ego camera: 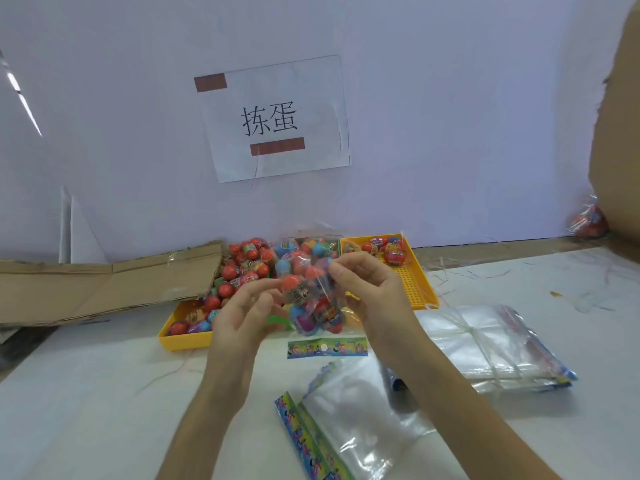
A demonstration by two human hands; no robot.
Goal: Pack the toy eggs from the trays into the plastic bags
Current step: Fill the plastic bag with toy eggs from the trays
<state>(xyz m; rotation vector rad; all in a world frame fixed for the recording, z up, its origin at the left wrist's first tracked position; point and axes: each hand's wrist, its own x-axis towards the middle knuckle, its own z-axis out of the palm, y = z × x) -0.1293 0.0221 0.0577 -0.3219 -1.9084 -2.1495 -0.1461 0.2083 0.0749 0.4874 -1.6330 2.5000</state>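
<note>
1. Head view, the grip: the right hand (pixel 367 289) pinched the upper edge of a filled plastic bag (pixel 317 306), thumb and fingers curled onto the film. The left hand (pixel 246 311) was raised beside the bag with fingers loosely bent; whether it actually gripped the plastic could not be told, since the film there was transparent and partly hidden.

2. Head view, the task's things: the held bag, packed with toy eggs, hung above the table between the two yellow trays. The left tray (pixel 183 341) was heaped with loose eggs (pixel 242 268); the right tray (pixel 420 285) held only a few at its far end. An empty bag (pixel 353 410) with a printed header lay flat near the person, and a tied stack of bags (pixel 485 344) sat to its right.

3. Head view, the risks, as a judgement:
   - The bag's mouth looked unsealed, and its weight seemed to hang mainly from one pinch. If the slick film slipped, eggs would likely spill into the tray or roll across the table.
   - Tilting the bag while closing it could let the topmost red egg (pixel 292 284) drop out.
   - Setting the bag down carelessly could knock the heaped eggs over the left tray's low rim.
   - A printed strip (pixel 327 348) lay loose below the bag and could be swept aside.
</note>
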